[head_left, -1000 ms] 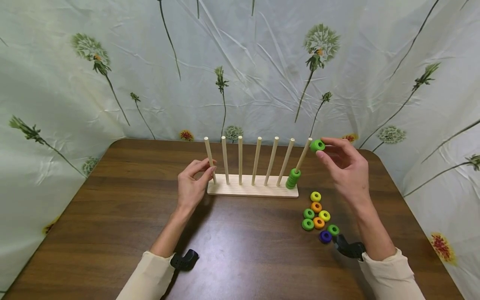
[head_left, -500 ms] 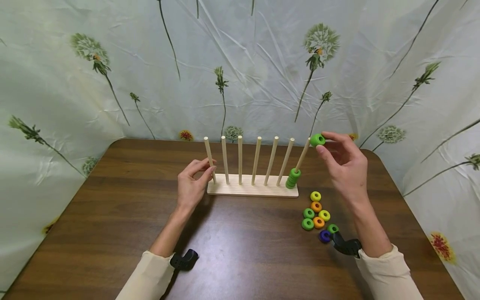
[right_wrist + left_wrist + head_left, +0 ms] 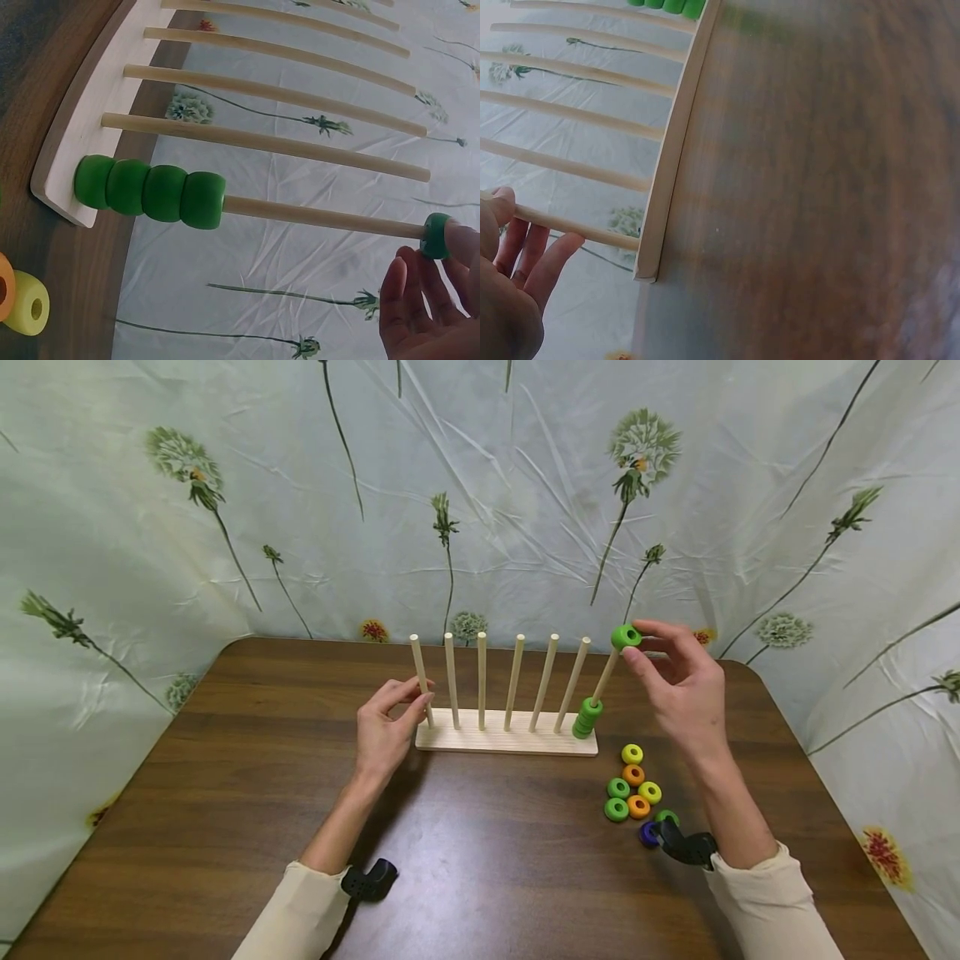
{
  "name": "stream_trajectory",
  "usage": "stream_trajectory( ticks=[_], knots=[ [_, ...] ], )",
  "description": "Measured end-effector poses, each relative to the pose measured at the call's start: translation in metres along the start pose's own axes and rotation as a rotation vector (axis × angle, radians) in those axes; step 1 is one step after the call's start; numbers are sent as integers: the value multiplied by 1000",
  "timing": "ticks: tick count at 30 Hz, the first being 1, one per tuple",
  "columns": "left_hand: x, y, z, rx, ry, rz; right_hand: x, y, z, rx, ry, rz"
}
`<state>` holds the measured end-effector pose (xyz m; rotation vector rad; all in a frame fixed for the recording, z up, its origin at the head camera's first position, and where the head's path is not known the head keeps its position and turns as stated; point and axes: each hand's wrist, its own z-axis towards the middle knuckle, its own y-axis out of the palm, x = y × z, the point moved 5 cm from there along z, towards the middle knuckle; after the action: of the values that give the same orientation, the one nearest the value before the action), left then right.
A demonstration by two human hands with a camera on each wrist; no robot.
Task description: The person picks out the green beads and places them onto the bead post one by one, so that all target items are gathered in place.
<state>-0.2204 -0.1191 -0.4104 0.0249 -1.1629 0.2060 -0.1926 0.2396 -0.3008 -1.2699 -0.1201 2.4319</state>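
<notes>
A pale wooden rack (image 3: 506, 742) with a row of upright pegs stands on the table. Its rightmost peg (image 3: 322, 216) carries a stack of green rings (image 3: 148, 189) at the bottom. At the top of that peg, my right hand (image 3: 686, 693) pinches another green ring (image 3: 626, 637) between thumb and fingers; in the right wrist view this ring sits right at the peg's tip. My left hand (image 3: 384, 727) pinches the leftmost peg (image 3: 592, 231) between thumb and fingers, low on the rack's left end.
Loose rings lie on the brown table (image 3: 480, 852) right of the rack: yellow (image 3: 632, 754), orange (image 3: 633, 775), green (image 3: 617, 810) and a blue ring (image 3: 648, 835) partly behind the right wrist camera (image 3: 684, 843). A flower-print cloth (image 3: 517, 527) hangs behind.
My right hand has moved up and to the left, bringing the green ring from beside the rightmost peg to its top. The left hand stays on the leftmost peg.
</notes>
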Motion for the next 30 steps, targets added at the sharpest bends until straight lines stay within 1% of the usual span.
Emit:
stream_trajectory(
  ticks=[4,10,17,20,26,30],
  knots=[
    [0,0,1,3,-6,-14,-1,1,1,-10,-3,-18],
    [1,0,1,3,-7,-12,2,1,0,-46,45,-32],
    [1,0,0,-5,-2,1,8,-4,-6,-60,95,-60],
    [1,0,0,-3,0,6,9,-6,-10,-78,103,-79],
    [1,0,1,-5,-1,26,13,-11,-17,-127,111,-78],
    [1,0,1,-6,-8,19,15,-16,-21,-144,117,-97]
  ],
)
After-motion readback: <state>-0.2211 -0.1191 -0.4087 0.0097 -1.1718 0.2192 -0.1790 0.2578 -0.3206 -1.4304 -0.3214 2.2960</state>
